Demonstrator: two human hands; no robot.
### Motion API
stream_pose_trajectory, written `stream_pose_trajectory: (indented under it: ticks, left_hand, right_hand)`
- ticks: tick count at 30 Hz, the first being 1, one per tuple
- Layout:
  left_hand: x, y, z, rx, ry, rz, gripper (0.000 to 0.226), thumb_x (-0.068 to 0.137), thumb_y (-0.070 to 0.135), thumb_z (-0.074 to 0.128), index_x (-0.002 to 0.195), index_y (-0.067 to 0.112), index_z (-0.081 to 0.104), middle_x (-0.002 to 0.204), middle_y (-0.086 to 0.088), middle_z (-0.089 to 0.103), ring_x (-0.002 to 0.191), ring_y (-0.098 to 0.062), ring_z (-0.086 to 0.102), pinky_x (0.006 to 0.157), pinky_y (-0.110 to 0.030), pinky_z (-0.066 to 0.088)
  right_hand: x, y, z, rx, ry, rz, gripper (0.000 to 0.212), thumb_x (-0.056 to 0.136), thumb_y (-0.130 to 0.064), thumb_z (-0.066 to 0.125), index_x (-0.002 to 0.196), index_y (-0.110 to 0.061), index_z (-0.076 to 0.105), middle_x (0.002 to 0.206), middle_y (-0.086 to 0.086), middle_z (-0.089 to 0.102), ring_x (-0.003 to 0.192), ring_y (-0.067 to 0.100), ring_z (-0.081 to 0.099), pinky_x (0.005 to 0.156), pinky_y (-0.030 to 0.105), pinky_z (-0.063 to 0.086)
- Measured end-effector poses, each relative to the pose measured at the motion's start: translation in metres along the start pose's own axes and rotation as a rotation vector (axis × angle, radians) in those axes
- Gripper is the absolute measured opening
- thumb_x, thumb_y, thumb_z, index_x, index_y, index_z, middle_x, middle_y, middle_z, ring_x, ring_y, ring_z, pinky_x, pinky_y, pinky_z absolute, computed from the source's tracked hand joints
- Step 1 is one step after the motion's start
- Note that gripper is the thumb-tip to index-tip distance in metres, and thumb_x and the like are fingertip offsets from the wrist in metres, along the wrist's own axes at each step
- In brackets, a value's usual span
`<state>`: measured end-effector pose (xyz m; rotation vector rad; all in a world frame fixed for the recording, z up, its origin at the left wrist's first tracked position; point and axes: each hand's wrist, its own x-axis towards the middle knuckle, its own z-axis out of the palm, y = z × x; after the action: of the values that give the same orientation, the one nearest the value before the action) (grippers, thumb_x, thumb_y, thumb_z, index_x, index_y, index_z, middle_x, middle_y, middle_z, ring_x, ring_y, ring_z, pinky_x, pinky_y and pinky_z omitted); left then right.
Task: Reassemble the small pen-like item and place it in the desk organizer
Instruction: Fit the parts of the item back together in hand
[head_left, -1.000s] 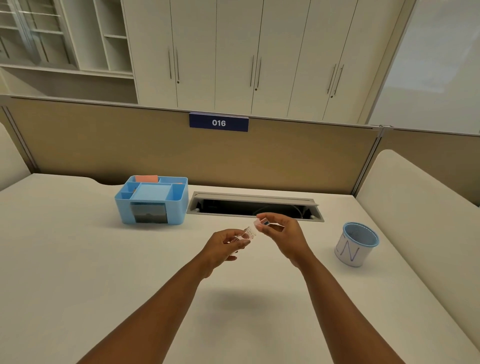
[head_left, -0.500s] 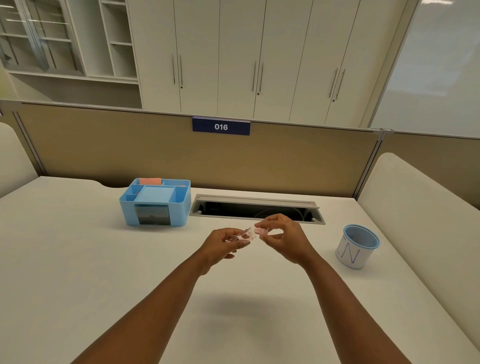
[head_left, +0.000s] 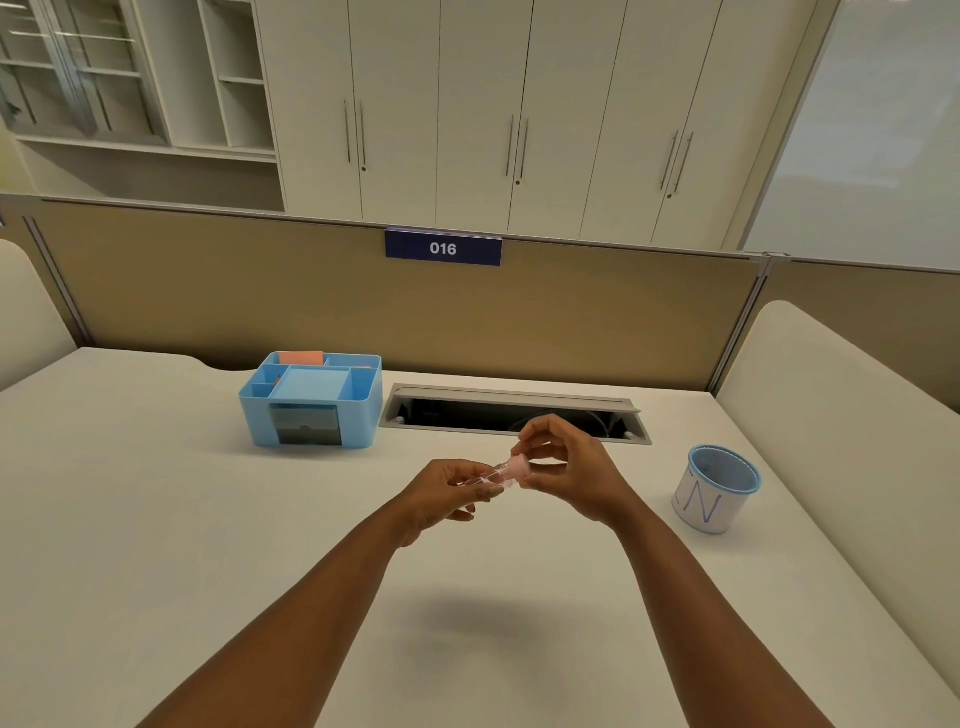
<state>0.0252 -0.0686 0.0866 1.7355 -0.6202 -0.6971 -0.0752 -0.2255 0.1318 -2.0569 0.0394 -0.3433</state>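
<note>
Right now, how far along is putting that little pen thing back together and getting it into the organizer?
The two pieces have met: the left hand grips the clear barrel while the right hand presses the pink cap onto its end. Whether it is fully seated is unclear. Still left: carrying the item to the blue desk organizer, which sits apart on the desk.
</note>
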Motion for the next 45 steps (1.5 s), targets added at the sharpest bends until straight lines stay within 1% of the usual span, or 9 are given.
stream_pose_trajectory:
  ticks: [4,8,13,18,25,33,36,42,45]
  left_hand:
    - [0.000,0.000,0.000,-0.002,-0.010,0.008,0.034,0.080,0.024,0.065,0.112,0.013,0.062,0.100,-0.002,0.061,0.088,-0.015,0.058,0.068,-0.019,0.051]
    - [-0.001,-0.002,-0.001,-0.002,-0.018,0.009,0.033,0.078,0.022,0.067,0.110,0.012,0.064,0.096,-0.001,0.063,0.083,-0.014,0.059,0.065,-0.018,0.051]
    - [-0.001,-0.004,0.000,0.004,-0.004,0.044,0.032,0.076,0.019,0.069,0.108,0.013,0.066,0.087,0.005,0.064,0.077,-0.014,0.059,0.060,-0.013,0.050]
    - [-0.001,-0.008,0.001,-0.017,-0.045,0.013,0.033,0.080,0.025,0.065,0.109,0.011,0.065,0.090,-0.001,0.067,0.079,-0.012,0.062,0.065,-0.016,0.052]
    - [0.000,-0.007,0.000,-0.060,-0.084,0.002,0.028,0.083,0.027,0.059,0.106,0.012,0.065,0.080,0.001,0.066,0.075,-0.014,0.063,0.063,-0.016,0.056]
    - [0.002,-0.007,0.004,-0.060,0.020,0.077,0.032,0.074,0.015,0.071,0.106,0.015,0.066,0.092,0.003,0.063,0.079,-0.016,0.062,0.056,-0.015,0.056]
    - [0.004,-0.007,0.006,-0.051,0.063,0.099,0.035,0.072,0.013,0.073,0.106,0.017,0.066,0.090,0.003,0.062,0.080,-0.016,0.062,0.057,-0.015,0.056]
    - [0.005,-0.006,0.004,0.011,0.053,0.121,0.035,0.074,0.015,0.072,0.108,0.009,0.066,0.088,0.000,0.061,0.081,-0.018,0.061,0.061,-0.019,0.055]
    - [0.005,-0.005,0.003,0.032,0.071,0.137,0.036,0.073,0.014,0.072,0.108,0.009,0.066,0.086,0.003,0.060,0.078,-0.015,0.060,0.061,-0.018,0.055]
  right_hand:
    - [0.001,0.004,0.001,-0.038,-0.011,0.040,0.025,0.070,-0.007,0.075,0.089,-0.019,0.066,0.094,0.000,0.068,0.088,0.012,0.067,0.066,0.010,0.053]
    - [0.001,0.008,0.001,-0.050,0.005,0.082,0.024,0.073,-0.016,0.073,0.097,-0.014,0.070,0.095,-0.002,0.069,0.081,0.003,0.065,0.064,0.007,0.051]
    - [0.002,0.010,0.000,-0.033,-0.018,0.106,0.026,0.072,-0.013,0.073,0.098,-0.011,0.070,0.096,0.002,0.070,0.081,0.008,0.065,0.066,0.012,0.054]
    - [0.002,0.011,-0.004,-0.036,-0.050,0.089,0.029,0.069,-0.009,0.075,0.097,-0.011,0.071,0.096,0.001,0.070,0.083,0.005,0.066,0.069,0.011,0.053]
    - [0.002,0.013,-0.007,0.057,-0.083,0.104,0.028,0.069,-0.003,0.074,0.095,-0.012,0.071,0.093,0.002,0.070,0.081,0.005,0.068,0.069,0.013,0.055]
    - [0.005,0.017,0.001,0.063,-0.049,0.212,0.022,0.076,-0.010,0.069,0.098,-0.006,0.070,0.094,0.006,0.068,0.074,0.012,0.068,0.062,0.014,0.057]
    - [0.006,0.017,0.003,0.056,-0.048,0.236,0.022,0.077,-0.011,0.068,0.098,-0.005,0.070,0.093,0.006,0.068,0.074,0.012,0.067,0.062,0.014,0.057]
    - [0.006,0.018,0.006,0.078,-0.037,0.241,0.022,0.076,-0.011,0.068,0.098,-0.006,0.070,0.091,0.006,0.069,0.070,0.009,0.068,0.062,0.013,0.056]
    - [0.007,0.017,0.007,0.074,-0.038,0.248,0.024,0.074,-0.008,0.070,0.098,-0.006,0.070,0.090,0.004,0.069,0.070,0.008,0.068,0.061,0.012,0.055]
